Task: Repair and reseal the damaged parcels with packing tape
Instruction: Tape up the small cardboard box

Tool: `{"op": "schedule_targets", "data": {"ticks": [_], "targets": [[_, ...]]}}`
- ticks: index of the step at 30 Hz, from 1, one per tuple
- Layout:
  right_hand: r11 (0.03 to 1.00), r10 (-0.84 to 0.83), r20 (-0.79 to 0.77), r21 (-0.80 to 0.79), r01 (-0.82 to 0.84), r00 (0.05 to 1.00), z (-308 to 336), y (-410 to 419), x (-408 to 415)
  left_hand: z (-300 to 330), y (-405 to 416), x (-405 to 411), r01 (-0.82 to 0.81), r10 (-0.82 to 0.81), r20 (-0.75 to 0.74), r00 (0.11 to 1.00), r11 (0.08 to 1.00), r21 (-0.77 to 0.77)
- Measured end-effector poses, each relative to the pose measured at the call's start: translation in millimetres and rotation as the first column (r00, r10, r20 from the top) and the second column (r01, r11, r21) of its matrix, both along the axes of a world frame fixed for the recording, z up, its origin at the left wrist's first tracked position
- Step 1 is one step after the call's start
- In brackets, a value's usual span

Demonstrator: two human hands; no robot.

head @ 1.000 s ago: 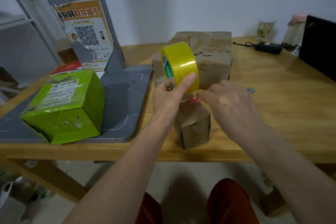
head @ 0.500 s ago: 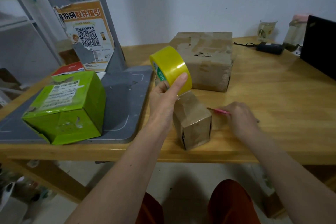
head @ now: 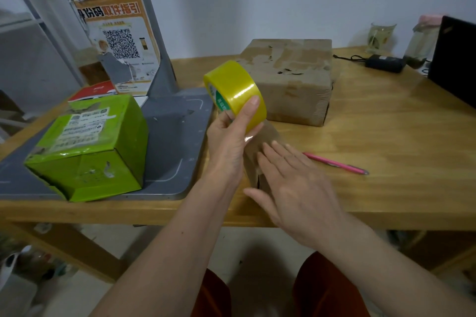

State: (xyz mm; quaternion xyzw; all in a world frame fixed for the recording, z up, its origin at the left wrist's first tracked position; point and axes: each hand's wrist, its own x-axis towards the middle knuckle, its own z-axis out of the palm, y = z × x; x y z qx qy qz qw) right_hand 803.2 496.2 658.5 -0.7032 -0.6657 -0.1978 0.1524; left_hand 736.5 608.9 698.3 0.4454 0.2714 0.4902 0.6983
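Left hand (head: 228, 144) gripping yellow tape roll (head: 235, 92) over small brown parcel (head: 268, 136) near table (head: 386, 162) front edge. Right hand (head: 296, 183) lying flat, fingers straight, pressing parcel top. Parcel probably light, thin-walled, crushable; bracing from top looks wise. Roll rigid, tape sticky.

Bare forearms, unadorned hands (head: 296, 183), seemingly rust-red trousers (head: 327, 291).
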Motion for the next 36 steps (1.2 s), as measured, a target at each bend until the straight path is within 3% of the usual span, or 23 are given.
{"op": "schedule_targets", "data": {"ticks": [5,11,13,16,20,22,24,26,27,29,32,34,36], "targets": [[0.979,-0.093,0.043,-0.178,0.099,0.995,12,15,-9,0,4,-1,-0.012,0.011,-0.008,1.0,0.999,-0.03],[0.98,-0.021,-0.034,-0.199,0.014,0.999,24,23,10,-1,6,-2,-0.035,0.034,-0.029,0.999,0.999,-0.029],[0.983,0.012,-0.09,-0.183,-0.028,0.996,24,26,17,-1,6,-3,-0.043,0.043,-0.019,0.999,0.999,-0.027],[0.979,-0.008,-0.327,-0.195,-0.059,0.945,25,28,24,-2,7,-5,-0.051,0.051,-0.006,0.999,0.998,-0.027],[0.966,-0.059,-0.277,-0.258,-0.015,0.959,24,38,28,-2,6,-6,-0.061,0.062,0.019,0.998,0.997,-0.04],[0.972,-0.09,-0.352,-0.236,0.005,0.932,28,42,32,-2,6,-6,-0.067,0.069,0.03,0.997,0.996,-0.05],[0.989,-0.145,-0.418,-0.093,0.117,0.897,31,40,40,-1,7,-8,-0.066,0.068,0.039,0.997,0.996,-0.057],[0.975,-0.117,-0.294,0.147,0.166,0.949,28,29,38,-1,7,-10,-0.058,0.061,0.058,0.996,0.997,-0.057],[0.972,-0.046,-0.209,0.216,0.092,0.977,24,24,32,-2,8,-12,-0.06,0.064,0.069,0.996,0.996,-0.06],[0.992,0.035,-0.086,0.127,-0.024,0.996,7,17,17,-3,9,-13,-0.063,0.068,0.087,0.994,0.996,-0.062],[0.996,0.022,0.0,-0.084,-0.021,1.0,0,23,4,-5,9,-12,-0.062,0.065,0.066,0.996,0.997,-0.051],[0.985,0.086,0.022,-0.151,-0.082,0.996,8,28,0,-5,8,-12,-0.072,0.073,0.02,0.997,0.997,-0.026],[0.956,0.221,-0.051,-0.187,-0.226,0.974,18,31,2,-4,10,-14,-0.088,0.088,0.005,0.996,0.996,-0.021]]}}
